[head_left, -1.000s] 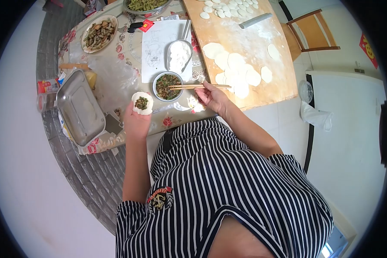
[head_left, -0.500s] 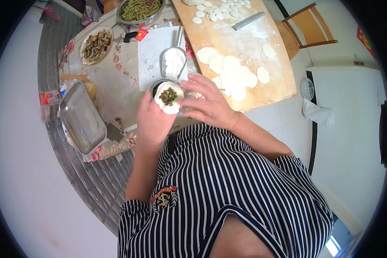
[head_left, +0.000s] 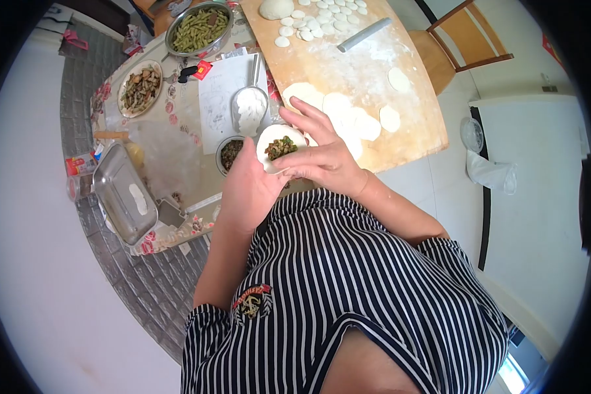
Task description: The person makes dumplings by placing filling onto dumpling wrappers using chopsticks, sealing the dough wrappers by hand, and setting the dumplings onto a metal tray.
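Observation:
A round white dumpling wrapper (head_left: 267,139) with a mound of chopped green and brown filling (head_left: 280,148) lies cupped in my left hand (head_left: 246,190), its thumb up along the near-left edge. My right hand (head_left: 327,157) holds the wrapper's right edge with thumb and forefinger, while its other fingers reach up behind it. The wrapper is still spread open around the filling. Just left of it stands a bowl of dark filling (head_left: 230,155), partly hidden by my left hand. A metal scoop of white flour (head_left: 251,110) rests on white paper beyond.
The floured wooden board (head_left: 400,148) carries flat wrappers (head_left: 338,108), small dough pieces (head_left: 338,10), a dough ball (head_left: 277,8) and a grey rolling pin (head_left: 365,35). Leftward are a metal tray (head_left: 126,197), a plate of food (head_left: 140,88) and a bowl of green pods (head_left: 200,31).
Both hands and the wrapper have shifted slightly right. My right fingers, apart from the rim before, now grip its edge, and the filling bowl shows more. The view has shifted a little.

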{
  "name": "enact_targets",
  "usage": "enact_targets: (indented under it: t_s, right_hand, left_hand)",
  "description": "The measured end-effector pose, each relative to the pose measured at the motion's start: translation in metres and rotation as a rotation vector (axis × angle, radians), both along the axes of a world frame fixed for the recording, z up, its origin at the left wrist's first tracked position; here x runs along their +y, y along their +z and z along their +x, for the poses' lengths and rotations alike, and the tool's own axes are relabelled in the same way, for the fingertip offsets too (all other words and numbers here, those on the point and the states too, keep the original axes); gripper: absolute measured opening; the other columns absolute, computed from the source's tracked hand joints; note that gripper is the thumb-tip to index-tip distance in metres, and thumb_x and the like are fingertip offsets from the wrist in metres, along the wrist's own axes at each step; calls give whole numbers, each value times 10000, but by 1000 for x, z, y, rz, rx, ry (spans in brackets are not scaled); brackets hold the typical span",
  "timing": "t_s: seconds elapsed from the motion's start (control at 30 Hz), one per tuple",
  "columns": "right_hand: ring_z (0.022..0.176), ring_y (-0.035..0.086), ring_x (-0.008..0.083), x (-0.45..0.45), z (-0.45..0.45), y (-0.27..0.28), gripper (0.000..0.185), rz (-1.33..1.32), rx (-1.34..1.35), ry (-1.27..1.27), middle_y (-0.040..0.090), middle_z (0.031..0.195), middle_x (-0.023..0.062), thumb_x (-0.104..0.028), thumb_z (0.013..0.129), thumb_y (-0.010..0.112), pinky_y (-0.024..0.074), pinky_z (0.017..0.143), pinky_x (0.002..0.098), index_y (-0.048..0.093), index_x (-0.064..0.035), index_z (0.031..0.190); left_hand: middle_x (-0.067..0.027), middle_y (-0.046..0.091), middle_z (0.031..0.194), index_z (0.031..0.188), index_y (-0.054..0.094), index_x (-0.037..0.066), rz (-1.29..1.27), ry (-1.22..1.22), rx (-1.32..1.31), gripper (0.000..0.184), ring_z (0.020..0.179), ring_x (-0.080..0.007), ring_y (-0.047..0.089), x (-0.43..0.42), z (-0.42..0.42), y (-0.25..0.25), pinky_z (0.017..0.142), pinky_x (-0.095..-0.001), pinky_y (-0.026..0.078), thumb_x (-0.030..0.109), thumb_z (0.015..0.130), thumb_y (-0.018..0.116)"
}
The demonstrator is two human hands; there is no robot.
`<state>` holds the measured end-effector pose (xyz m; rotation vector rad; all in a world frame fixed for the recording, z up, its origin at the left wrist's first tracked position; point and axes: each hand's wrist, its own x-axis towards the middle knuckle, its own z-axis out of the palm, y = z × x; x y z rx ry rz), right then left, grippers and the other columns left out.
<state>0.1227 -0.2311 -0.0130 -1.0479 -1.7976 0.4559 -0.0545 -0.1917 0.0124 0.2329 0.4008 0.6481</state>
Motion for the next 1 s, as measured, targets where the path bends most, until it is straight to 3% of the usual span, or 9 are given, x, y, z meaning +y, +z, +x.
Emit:
enact_targets:
  t_s: [0.07, 0.17, 0.6, 0.77, 0.8, 0.87, 0.9, 0.93, 1.0]
  right_hand:
    - [1389, 336, 330, 0, 3, -2, 190, -133, 127, -21, 458, 1448, 128, -195, 773, 752, 312, 1119, 435, 777, -172, 959]
    - [1354, 379, 311, 0, 1, -4, 183, -219, 295, -72, 501, 1415, 96, -177, 766, 761, 329, 1104, 409, 774, -162, 948]
    - [1287, 467, 282, 8, -2, 7, 206, -263, 448, 4, 566, 1323, 123, -68, 798, 723, 382, 1059, 408, 698, -22, 998]
    - [1243, 501, 325, 11, 1, 29, 80, -176, 494, 129, 681, 1088, 121, -45, 798, 730, 392, 1032, 454, 675, -40, 856]
    - [1243, 501, 325, 10, -2, 38, 80, -170, 495, 131, 681, 1088, 121, -45, 798, 730, 392, 1032, 454, 675, -40, 856]
    - [1242, 501, 322, 7, -6, 53, 69, -245, 587, 192, 696, 1020, 116, -51, 802, 734, 397, 1022, 458, 676, -43, 839]
    - [1257, 489, 319, 11, -3, 49, 181, -191, 509, 280, 654, 1156, 133, -93, 826, 725, 396, 1033, 438, 683, -37, 992]
    - [1257, 489, 319, 10, -5, 50, 181, -186, 506, 280, 654, 1156, 133, -93, 826, 725, 396, 1033, 438, 683, -37, 992]
    - [1302, 452, 307, 9, -13, 57, 601, -367, 517, 213, 497, 1388, 160, -249, 817, 754, 388, 1054, 410, 523, -40, 1330]
  left_hand:
    - [-144, 451, 1392, 1429, 328, -11, 68, 10, 21, 498, 1281, -255, 456, -4, 3, 2, 1063, -401, 379, 271, 1025, 403]
    - [-59, 550, 1216, 1363, 409, -5, 521, -171, 475, 472, 1122, -125, 546, -8, 4, 1, 946, -283, 463, 122, 943, 583]
    - [-84, 620, 1134, 1260, 527, -25, 715, -162, 627, 341, 1030, -139, 607, -3, 2, 11, 888, -284, 505, 140, 965, 572]
    - [-86, 613, 1125, 1242, 535, -20, 752, 18, 557, 560, 997, -155, 619, -3, -4, 4, 853, -286, 518, 256, 819, 777]
    - [-72, 612, 1055, 1192, 556, -8, 876, 53, 499, 648, 954, -144, 619, 1, -3, 2, 836, -280, 515, 354, 735, 838]
    - [-64, 599, 998, 1136, 571, -5, 1235, 153, 553, 613, 911, -139, 622, 8, -10, -10, 805, -272, 519, 441, 773, 783]
    - [-64, 599, 998, 1136, 571, -5, 1240, 156, 551, 613, 911, -139, 622, 8, -10, -7, 805, -272, 519, 441, 773, 783]
    - [-63, 598, 992, 1111, 578, -7, 1113, 156, 532, 610, 898, -139, 621, 5, -9, 0, 779, -271, 520, 490, 797, 737]
    - [-62, 596, 986, 1086, 585, -9, 990, 154, 507, 619, 884, -139, 620, 0, -3, 13, 754, -270, 520, 540, 820, 691]
